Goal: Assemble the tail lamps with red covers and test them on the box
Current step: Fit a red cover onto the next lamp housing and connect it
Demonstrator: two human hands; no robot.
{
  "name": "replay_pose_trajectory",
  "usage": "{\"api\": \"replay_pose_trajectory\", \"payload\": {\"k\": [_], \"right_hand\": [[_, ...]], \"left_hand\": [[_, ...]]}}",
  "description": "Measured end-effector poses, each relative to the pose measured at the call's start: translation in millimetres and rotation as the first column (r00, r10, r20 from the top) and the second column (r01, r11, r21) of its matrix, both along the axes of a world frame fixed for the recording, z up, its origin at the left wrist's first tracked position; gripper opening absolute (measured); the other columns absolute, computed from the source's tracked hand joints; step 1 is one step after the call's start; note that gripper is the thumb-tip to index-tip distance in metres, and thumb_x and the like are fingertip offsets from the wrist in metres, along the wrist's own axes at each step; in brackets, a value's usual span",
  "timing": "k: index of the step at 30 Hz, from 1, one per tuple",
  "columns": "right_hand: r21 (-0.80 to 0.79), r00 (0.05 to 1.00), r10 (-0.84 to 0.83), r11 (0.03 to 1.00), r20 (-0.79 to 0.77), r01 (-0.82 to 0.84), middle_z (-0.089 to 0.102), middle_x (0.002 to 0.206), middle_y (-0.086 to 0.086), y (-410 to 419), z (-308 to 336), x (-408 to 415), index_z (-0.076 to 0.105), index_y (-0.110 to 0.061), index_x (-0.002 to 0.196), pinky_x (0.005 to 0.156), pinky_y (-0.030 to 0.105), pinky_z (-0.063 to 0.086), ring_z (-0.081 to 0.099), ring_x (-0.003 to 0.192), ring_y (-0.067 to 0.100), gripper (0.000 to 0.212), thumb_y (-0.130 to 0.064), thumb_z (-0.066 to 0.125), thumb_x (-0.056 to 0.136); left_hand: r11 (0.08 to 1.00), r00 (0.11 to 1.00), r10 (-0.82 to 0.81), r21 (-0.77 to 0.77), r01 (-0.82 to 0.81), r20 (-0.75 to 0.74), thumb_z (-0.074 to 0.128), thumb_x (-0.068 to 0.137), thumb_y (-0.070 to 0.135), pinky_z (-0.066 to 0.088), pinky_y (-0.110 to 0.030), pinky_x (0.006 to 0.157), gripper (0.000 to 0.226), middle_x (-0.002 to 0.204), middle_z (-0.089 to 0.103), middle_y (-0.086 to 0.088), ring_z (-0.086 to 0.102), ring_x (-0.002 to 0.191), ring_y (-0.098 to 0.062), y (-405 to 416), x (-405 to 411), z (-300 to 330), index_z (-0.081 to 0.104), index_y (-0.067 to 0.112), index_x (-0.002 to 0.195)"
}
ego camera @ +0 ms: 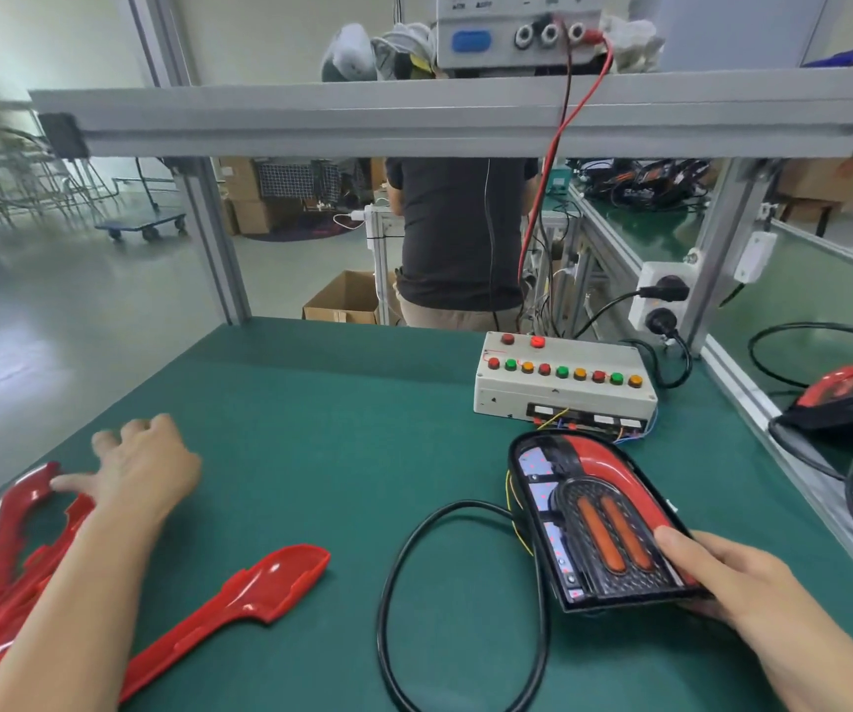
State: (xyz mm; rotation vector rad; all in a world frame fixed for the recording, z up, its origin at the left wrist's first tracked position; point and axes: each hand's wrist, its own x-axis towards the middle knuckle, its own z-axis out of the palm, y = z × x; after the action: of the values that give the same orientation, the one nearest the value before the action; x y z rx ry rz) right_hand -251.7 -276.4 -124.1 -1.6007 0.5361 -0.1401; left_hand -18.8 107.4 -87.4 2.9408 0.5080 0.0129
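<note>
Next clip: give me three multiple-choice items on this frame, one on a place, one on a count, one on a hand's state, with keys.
1. Where does the test box stand?
A. behind the tail lamp
B. left of the red covers
C. on the upper shelf

2. How many green buttons are in the box's long row?
A. one
B. three
C. six

3. What is the right hand doing?
A. hanging idle
B. pressing a button
C. holding the tail lamp

Key: 1 A, the box sits just beyond the tail lamp; 2 B, three green caps show; 3 C, its thumb lies on the lamp's near edge.
</note>
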Motion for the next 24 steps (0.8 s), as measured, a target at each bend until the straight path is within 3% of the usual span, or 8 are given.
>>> {"api": "replay_pose_trajectory", "payload": {"k": [4, 8, 12, 21, 24], "right_hand": [[-0.002, 1.000, -0.011, 1.000, 0.001, 0.011, 0.077, 0.086, 0.003, -2, -2, 1, 0.078, -0.034, 0.086, 0.069, 0.029, 0.056, 0.074, 0.077, 0.015, 0.035, -0.054, 0.071, 0.058], [0.007, 1.000, -0.014, 1.000, 0.009, 0.014, 0.077, 0.086, 0.004, -2, -1, 1, 0.078, -0.034, 0.085, 0.059, 0.018, 0.056, 0.074, 0.075, 0.015, 0.026, -0.046, 0.068, 0.065], [0.009, 1.000, -0.005, 1.000, 0.015, 0.005, 0.077, 0.087, 0.005, 0, -1, 1, 0.079, -0.030, 0.085, 0.072, 0.030, 0.052, 0.074, 0.077, 0.016, 0.022, -0.041, 0.066, 0.071], [-0.013, 1.000, -0.013, 1.000, 0.012, 0.013, 0.077, 0.088, 0.003, -1, -2, 1, 0.078, -0.031, 0.087, 0.073, 0.031, 0.054, 0.074, 0.078, 0.013, 0.027, -0.047, 0.066, 0.068], [-0.025, 1.000, -0.004, 1.000, 0.011, 0.004, 0.077, 0.089, 0.001, 1, -3, 1, 0.078, -0.032, 0.090, 0.079, 0.033, 0.052, 0.073, 0.080, 0.012, 0.032, -0.051, 0.065, 0.068]], "left_hand": [[0.999, 0.997, 0.038, 0.001, -0.038, -0.064, 0.044, 0.089, 0.005, 0.018, -0.069, 0.105, 0.045, 0.146, 0.031, -0.015, 0.018, 0.137, -0.033, 5, 1, -13, 0.040, 0.007, 0.134], [1.000, 0.997, 0.015, -0.015, -0.016, -0.070, 0.043, 0.090, 0.006, 0.031, -0.058, 0.104, 0.043, 0.143, 0.035, -0.017, 0.026, 0.133, -0.037, 4, 5, -16, 0.039, 0.005, 0.132], [0.998, 0.998, -0.055, -0.020, 0.055, -0.018, 0.042, 0.088, 0.003, 0.041, -0.048, 0.097, 0.038, 0.137, 0.040, -0.017, 0.035, 0.126, -0.038, 2, 6, -21, 0.043, 0.005, 0.126], [0.993, 0.979, -0.108, 0.056, 0.100, 0.171, 0.049, 0.081, -0.004, 0.047, -0.039, 0.077, 0.046, 0.123, 0.052, -0.017, 0.057, 0.104, -0.039, 4, 14, -21, 0.055, 0.010, 0.124], [0.978, 0.938, -0.204, 0.012, 0.209, 0.280, 0.050, 0.077, -0.007, 0.046, -0.039, 0.076, 0.056, 0.119, 0.056, -0.016, 0.057, 0.101, -0.039, -9, 16, -20, 0.054, 0.012, 0.129]]}}
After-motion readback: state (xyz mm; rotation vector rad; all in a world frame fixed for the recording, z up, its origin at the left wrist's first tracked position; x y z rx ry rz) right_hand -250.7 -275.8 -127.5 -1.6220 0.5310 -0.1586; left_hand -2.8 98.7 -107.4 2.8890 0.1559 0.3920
